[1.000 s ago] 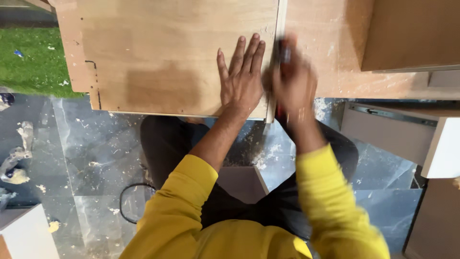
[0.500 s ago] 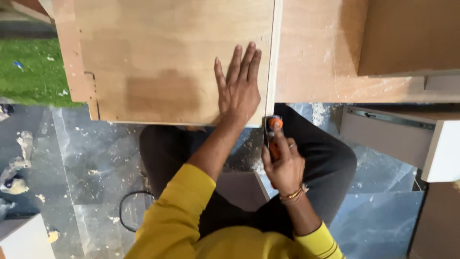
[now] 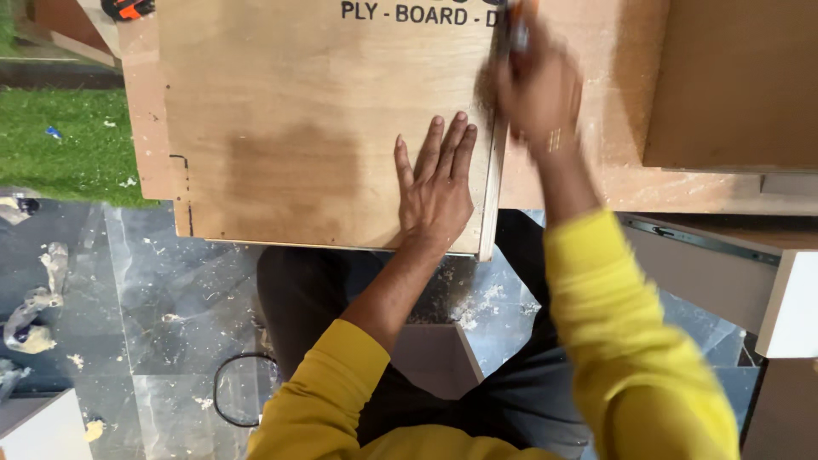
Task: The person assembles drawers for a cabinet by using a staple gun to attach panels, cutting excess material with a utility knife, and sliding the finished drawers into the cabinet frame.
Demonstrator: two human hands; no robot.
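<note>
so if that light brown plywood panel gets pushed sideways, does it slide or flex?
Probably stiff: the light brown plywood panel overhangs its support without sagging. It may slide easily, since sawdust dusts the wooden worktop. The left hand pressing flat on it likely checks that.

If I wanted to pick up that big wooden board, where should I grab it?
Probably by the near edge of the plywood board, from the person's side: it overhangs its support above the floor, so fingers can curl underneath. The left hand lies flat on top near the right edge, where the right hand works a blurred tool, so keep away from that side.
</note>
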